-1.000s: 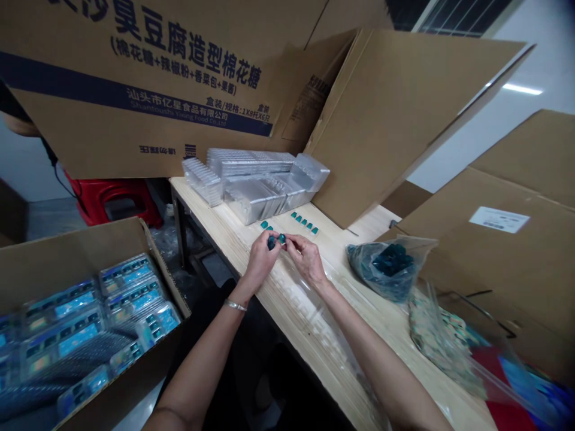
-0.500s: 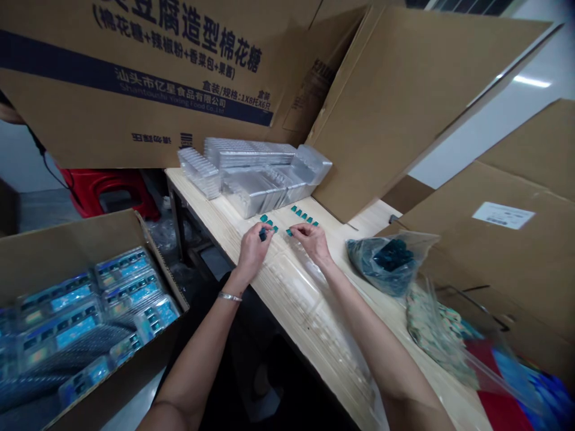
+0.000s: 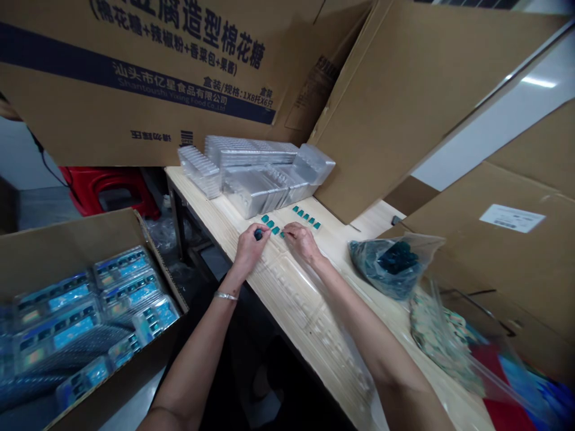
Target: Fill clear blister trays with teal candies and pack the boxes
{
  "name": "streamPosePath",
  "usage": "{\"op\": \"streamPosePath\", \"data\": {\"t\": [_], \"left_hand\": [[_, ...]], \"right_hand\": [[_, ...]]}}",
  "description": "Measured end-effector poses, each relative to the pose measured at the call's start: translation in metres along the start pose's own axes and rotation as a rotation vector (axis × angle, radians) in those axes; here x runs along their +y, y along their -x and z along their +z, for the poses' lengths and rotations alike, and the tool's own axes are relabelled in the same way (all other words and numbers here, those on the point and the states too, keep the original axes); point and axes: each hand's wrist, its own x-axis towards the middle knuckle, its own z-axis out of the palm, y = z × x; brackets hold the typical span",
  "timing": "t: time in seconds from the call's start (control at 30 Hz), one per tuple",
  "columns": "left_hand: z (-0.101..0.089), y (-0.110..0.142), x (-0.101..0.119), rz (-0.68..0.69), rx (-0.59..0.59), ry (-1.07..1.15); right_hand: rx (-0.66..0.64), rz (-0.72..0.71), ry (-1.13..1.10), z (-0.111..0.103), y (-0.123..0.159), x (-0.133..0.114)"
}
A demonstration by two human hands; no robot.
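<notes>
Nearest: L hand [image 3: 248,251] curled, pinching one small dark teal piece [image 3: 258,234] betw. thumb & fingertips, piece mostly hidden. Metal bracelet [image 3: 226,295] on L wrist. R hand [image 3: 302,242] curled too, fingers [image 3: 288,231] down at the end of a short row of teal pieces [image 3: 272,226]; can't tell if they're pinching one. Hands close together, not touching. Clear plastic sheet [image 3: 305,305] lies on the table [image 3: 193,197] just below the hands.

Pieces look small, light, fairly stiff, but material can't be told from here. Likely to slip or skid on the wood, so best taken by opposite edges w/ fingertips, no squeezing.

Just past the hands, 2nd row of teal pieces [image 3: 306,216] on the table. Behind, stacked clear blister trays [image 3: 256,173]: thin, light, prob. easy to dent, so hold by the rims. To the R, clear bag of dark teal pieces [image 3: 390,263], patterned bag [image 3: 438,341] nearer the table edge. To the L, open carton [image 3: 67,251] of blue-labelled packs [image 3: 85,317]. Further back, red stool [image 3: 108,191] & big cardboard sheets [image 3: 135,78] propped behind the table.
</notes>
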Motion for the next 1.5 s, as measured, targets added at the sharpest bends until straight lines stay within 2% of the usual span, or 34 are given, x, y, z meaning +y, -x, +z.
{"op": "streamPosePath", "data": {"t": [0.17, 0.27, 0.33, 0.43, 0.5, 0.63, 0.7, 0.83, 0.9, 0.97, 1.1, 1.13, 1.2, 1.3, 1.4, 1.5], "left_hand": [[0.0, 0.0, -0.001, -0.007, -0.006, -0.029], [0.0, 0.001, 0.002, -0.055, 0.015, 0.066], [0.0, 0.003, 0.007, -0.149, 0.001, 0.253], [-0.001, 0.006, 0.017, -0.33, -0.082, 0.634], [-0.002, 0.007, 0.022, -0.433, -0.106, 0.849], [0.0, 0.008, 0.026, -0.547, -0.053, 1.056], [0.002, 0.009, 0.028, -0.588, -0.009, 1.09], [0.008, 0.013, 0.035, -0.667, 0.115, 1.11], [0.009, 0.014, 0.037, -0.653, 0.152, 1.128], [0.01, 0.013, 0.037, -0.623, 0.165, 1.142], [0.008, 0.013, 0.033, -0.548, 0.165, 1.085], [0.008, 0.013, 0.032, -0.527, 0.116, 1.057], [0.007, 0.016, 0.033, -0.471, -0.055, 0.984], [0.008, 0.023, 0.038, -0.366, -0.289, 0.818], [0.012, 0.028, 0.041, -0.291, -0.373, 0.649], [0.015, 0.029, 0.04, -0.218, -0.38, 0.535]], "right_hand": [[-0.124, -0.041, 0.136, 0.004, -0.005, -0.005], [-0.135, -0.025, 0.2, 0.007, -0.003, -0.009], [-0.124, -0.005, 0.223, 0.009, -0.001, -0.01], [-0.109, 0.009, 0.194, 0.008, 0.001, -0.011], [-0.045, 0.017, 0.12, 0.004, 0.002, -0.017], [0.124, 0.126, -0.146, 0.0, 0.011, -0.055], [0.101, 0.14, -0.256, 0.001, 0.018, -0.08], [0.068, 0.026, -0.279, 0.011, 0.029, -0.112], [0.089, -0.01, -0.274, 0.016, 0.032, -0.114], [0.112, 0.017, -0.308, 0.018, 0.032, -0.111], [0.173, 0.26, -0.54, 0.008, 0.03, -0.101], [0.187, 0.305, -0.598, 0.003, 0.029, -0.099], [0.219, 0.332, -0.662, -0.008, 0.028, -0.097], [0.289, 0.273, -0.63, -0.02, 0.028, -0.096], [0.333, 0.21, -0.525, -0.026, 0.029, -0.095], [0.33, 0.183, -0.501, -0.028, 0.03, -0.093]]}}
